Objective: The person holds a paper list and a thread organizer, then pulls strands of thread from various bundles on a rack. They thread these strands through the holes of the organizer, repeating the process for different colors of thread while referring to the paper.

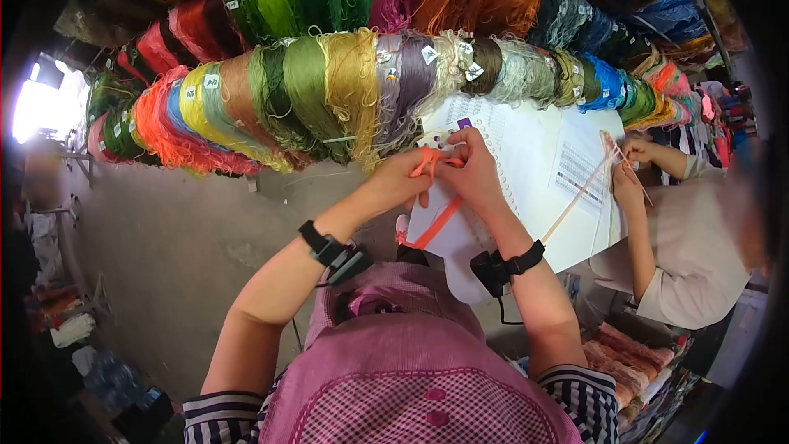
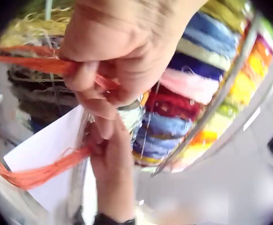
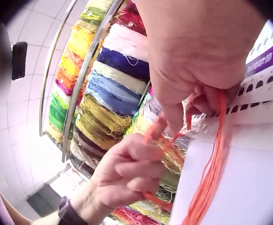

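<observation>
A hank of orange thread (image 1: 438, 226) runs between both hands, close over a white sheet with a perforated edge. My left hand (image 1: 394, 177) pinches a loop of it with bent fingers. Right beside it, my right hand (image 1: 477, 168) grips the same hank between thumb and fingers. Loose strands (image 3: 211, 173) hang below the right hand in the right wrist view. The left wrist view shows the thread (image 2: 47, 171) curving out to one side in a long loop. The crossing between the hands is partly hidden by fingers.
Racks of coloured thread hanks (image 1: 304, 82) with small white tags stand in front. A white card with a row of holes (image 3: 256, 96) and printed sheets (image 1: 575, 168) lie under the hands. At the right, another person (image 1: 682, 230) handles pale strands.
</observation>
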Demonstrator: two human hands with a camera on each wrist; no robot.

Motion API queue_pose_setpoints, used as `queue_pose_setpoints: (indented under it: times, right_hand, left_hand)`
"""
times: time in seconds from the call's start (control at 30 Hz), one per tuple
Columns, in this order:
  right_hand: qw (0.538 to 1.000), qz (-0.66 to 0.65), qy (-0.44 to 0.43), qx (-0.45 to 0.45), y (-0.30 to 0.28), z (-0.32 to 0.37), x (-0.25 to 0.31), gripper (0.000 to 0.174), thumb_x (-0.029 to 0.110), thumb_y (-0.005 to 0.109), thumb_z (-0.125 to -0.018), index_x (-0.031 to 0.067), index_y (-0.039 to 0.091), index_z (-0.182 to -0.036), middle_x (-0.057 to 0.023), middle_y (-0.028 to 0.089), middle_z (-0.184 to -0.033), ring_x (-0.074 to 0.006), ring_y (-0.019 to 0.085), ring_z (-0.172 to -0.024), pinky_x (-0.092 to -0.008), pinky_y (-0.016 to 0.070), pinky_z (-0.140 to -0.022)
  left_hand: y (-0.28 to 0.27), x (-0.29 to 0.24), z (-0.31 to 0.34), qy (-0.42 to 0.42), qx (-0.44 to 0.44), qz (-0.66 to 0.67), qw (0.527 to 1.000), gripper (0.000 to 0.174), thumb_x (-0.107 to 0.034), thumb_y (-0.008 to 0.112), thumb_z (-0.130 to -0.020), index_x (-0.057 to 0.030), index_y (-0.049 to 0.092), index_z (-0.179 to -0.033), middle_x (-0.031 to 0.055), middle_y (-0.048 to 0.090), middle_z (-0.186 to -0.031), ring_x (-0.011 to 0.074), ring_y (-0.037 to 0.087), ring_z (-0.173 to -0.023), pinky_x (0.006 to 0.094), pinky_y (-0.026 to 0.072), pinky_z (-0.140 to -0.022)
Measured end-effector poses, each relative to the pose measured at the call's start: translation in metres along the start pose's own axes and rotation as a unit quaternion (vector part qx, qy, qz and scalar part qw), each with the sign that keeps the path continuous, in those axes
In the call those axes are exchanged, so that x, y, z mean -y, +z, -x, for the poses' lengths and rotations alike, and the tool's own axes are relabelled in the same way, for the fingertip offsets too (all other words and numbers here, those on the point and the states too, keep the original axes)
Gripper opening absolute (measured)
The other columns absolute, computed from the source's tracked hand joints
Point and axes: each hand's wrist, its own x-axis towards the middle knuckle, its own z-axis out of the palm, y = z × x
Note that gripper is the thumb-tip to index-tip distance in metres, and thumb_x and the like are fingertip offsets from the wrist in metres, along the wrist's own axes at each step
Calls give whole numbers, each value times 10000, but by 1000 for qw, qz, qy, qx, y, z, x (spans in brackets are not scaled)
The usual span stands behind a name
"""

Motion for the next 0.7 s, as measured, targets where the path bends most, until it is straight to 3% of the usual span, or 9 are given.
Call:
queue_pose_setpoints:
  times: [0.07,0.17,0.23,0.3,0.33,0.37,0.47,0.53,0.7]
  right_hand:
    - [1000,1,10,-12,1,0,1,355,251,772,-796,35,582,-1004,-33,617,-711,-122,565,-636,-294,467,-600]
    - [999,38,-20,-23,0,0,4,352,307,747,-846,38,556,-969,-26,596,-694,-102,534,-625,-288,452,-587]
    - [990,-110,81,18,-2,-2,8,359,355,706,-888,40,555,-972,-37,592,-682,-108,545,-616,-291,446,-581]
    - [986,-135,95,15,-2,-7,3,368,377,689,-901,42,551,-959,-38,594,-680,-109,549,-611,-290,446,-578]
    - [981,-160,109,12,-2,-4,1,379,399,673,-914,44,546,-946,-39,597,-678,-110,552,-607,-289,446,-574]
    - [981,-161,107,8,-2,-4,2,379,399,673,-914,44,546,-946,-39,597,-678,-110,552,-607,-289,446,-574]
    - [996,-23,84,-9,1,-1,8,370,346,739,-843,55,533,-940,-32,604,-674,-149,589,-611,-310,458,-576]
    - [986,158,-27,-44,6,4,12,331,199,763,-767,55,531,-954,-4,538,-657,-124,546,-603,-290,439,-574]
    - [983,152,-57,-92,17,5,2,381,150,784,-689,51,530,-955,-29,558,-662,-159,558,-597,-308,453,-578]
  left_hand:
    - [-7,15,-17,94,-15,-234,968,80,-132,635,-892,-65,623,-934,-1,535,-845,106,510,-681,270,468,-627]
    - [-24,19,-13,171,-60,-307,934,145,-194,680,-899,-61,626,-922,-32,519,-864,99,500,-781,268,460,-656]
    - [-40,12,12,77,-47,-142,986,204,-286,673,-922,-95,607,-895,-53,472,-809,78,482,-811,246,429,-634]
    - [-45,-6,51,-24,-196,3,980,267,-344,625,-951,-109,575,-834,-79,441,-653,60,419,-602,227,347,-539]
    - [-87,-1,81,-39,-216,77,973,274,-373,603,-964,-134,565,-834,-111,356,-630,31,330,-553,201,252,-481]
    - [-99,-4,100,-30,-259,121,958,289,-363,594,-970,-163,513,-778,-114,316,-621,18,263,-523,216,175,-445]
    - [-127,-1,151,-15,-259,188,947,324,-343,578,-980,-182,450,-731,-109,299,-601,21,248,-499,214,163,-434]
    - [-129,-2,176,-16,-288,178,941,334,-322,564,-989,-184,426,-717,-100,285,-581,26,232,-477,221,146,-419]
    - [-158,9,214,36,-323,248,913,327,-318,562,-993,-163,450,-728,-89,287,-583,25,251,-480,211,161,-403]
